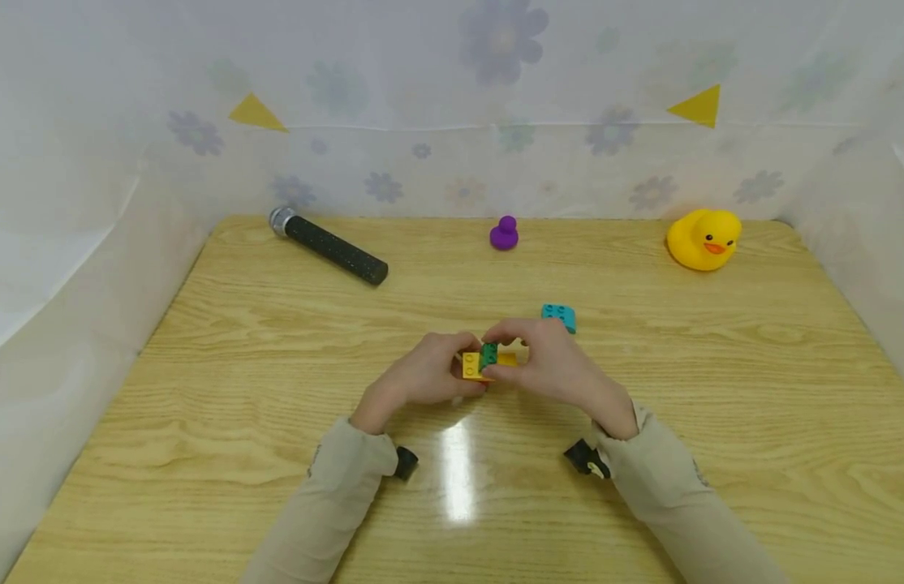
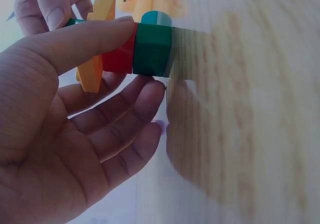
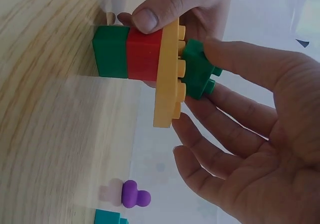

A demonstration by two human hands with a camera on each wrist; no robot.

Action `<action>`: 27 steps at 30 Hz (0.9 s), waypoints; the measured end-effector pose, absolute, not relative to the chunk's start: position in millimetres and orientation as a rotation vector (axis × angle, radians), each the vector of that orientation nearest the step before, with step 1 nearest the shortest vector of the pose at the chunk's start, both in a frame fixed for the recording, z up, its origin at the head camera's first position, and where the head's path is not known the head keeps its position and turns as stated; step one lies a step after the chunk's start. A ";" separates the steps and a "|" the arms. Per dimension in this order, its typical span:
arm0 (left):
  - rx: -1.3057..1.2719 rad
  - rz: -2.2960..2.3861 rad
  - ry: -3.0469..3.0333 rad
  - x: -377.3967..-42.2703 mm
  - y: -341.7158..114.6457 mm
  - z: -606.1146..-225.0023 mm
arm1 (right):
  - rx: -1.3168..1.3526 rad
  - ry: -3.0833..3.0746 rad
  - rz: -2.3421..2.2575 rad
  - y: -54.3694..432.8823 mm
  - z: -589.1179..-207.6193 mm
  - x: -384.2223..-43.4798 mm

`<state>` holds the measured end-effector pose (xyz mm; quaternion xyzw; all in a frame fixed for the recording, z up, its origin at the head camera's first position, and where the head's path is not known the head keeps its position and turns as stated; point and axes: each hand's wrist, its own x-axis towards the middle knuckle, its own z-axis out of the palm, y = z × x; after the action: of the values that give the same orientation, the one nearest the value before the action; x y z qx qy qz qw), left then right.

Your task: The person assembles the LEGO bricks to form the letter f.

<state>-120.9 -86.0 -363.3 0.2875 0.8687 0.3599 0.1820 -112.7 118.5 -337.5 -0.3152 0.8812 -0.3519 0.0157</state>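
Near the middle of the table, the left hand [image 1: 428, 369] holds a small stack of toy bricks by its sides. In the right wrist view this stack has a green brick [image 3: 111, 52] at its base, a red brick [image 3: 144, 54] over that, and a flat yellow studded brick [image 3: 166, 83] on top. The right hand [image 1: 556, 361] pinches another green brick [image 3: 196, 69] between thumb and fingertips. That brick sits tilted against the yellow studs. From the left wrist view, the base brick [image 2: 151, 48] stands right at the tabletop.
Just beyond the right hand lies a teal brick [image 1: 559, 317]. Along the back are a black microphone [image 1: 335, 250], a small purple toy [image 1: 504, 235] and a yellow rubber duck [image 1: 703, 242]. A flowered white cloth [image 1: 423, 81] with yellow triangles hangs behind the wooden table [image 1: 240, 365].
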 end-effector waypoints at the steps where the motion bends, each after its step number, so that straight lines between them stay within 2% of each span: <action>1: 0.811 1.016 2.453 -121.0 -86.1 -363.3 | -0.984 2.739 -1.097 118.5 -337.4 -112.8; 27: 0.822 0.999 2.475 -120.7 -85.8 -363.4 | -1.054 2.741 -1.109 109.2 -341.7 -108.3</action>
<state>-120.7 -85.8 -363.4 0.2899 0.8728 0.3522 0.1738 -108.3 109.2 -341.7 -0.3358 0.8732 -0.3531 0.0011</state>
